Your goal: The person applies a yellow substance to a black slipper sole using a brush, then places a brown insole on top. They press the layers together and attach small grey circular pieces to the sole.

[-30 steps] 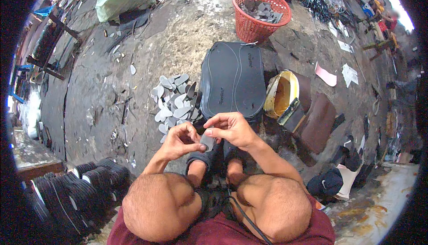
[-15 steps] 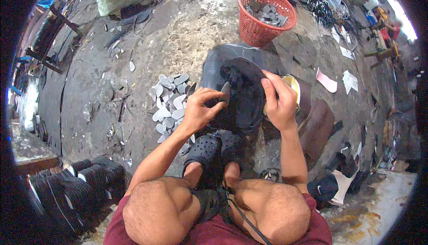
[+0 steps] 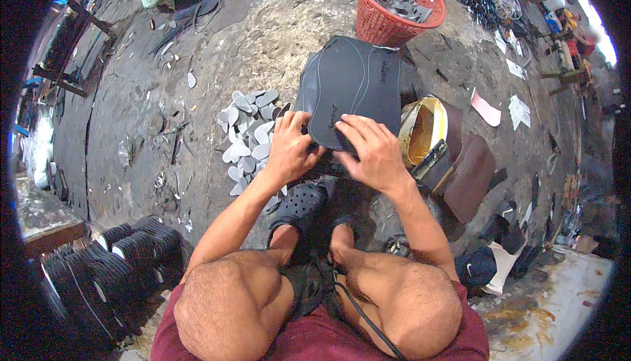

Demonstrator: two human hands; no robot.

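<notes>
A black stitched panel [image 3: 358, 78], with pale curved seams, lies over a dark rounded block [image 3: 303, 101] in front of my feet. My right hand [image 3: 374, 154] has its fingers on top of the panel near its lower edge and its thumb below, gripping it. At the panel's lower left corner is my left hand [image 3: 289, 147], its fingers curled; what they hold, if anything, is hidden. Beside it on the floor spreads a pile of flat grey teardrop-shaped pieces [image 3: 246, 134].
A red plastic basket [image 3: 397, 22] with more grey pieces stands beyond the panel. To the right are an opened container with yellowish contents [image 3: 420, 131] and brown sheet material [image 3: 470, 180]. Stacks of black soles [image 3: 131, 249] sit at lower left. Scraps litter the floor.
The panel now lies stitched side up over the block; earlier its dark edge was held by my right hand. My left hand's grey piece is out of sight. My right hand has moved left and down.
</notes>
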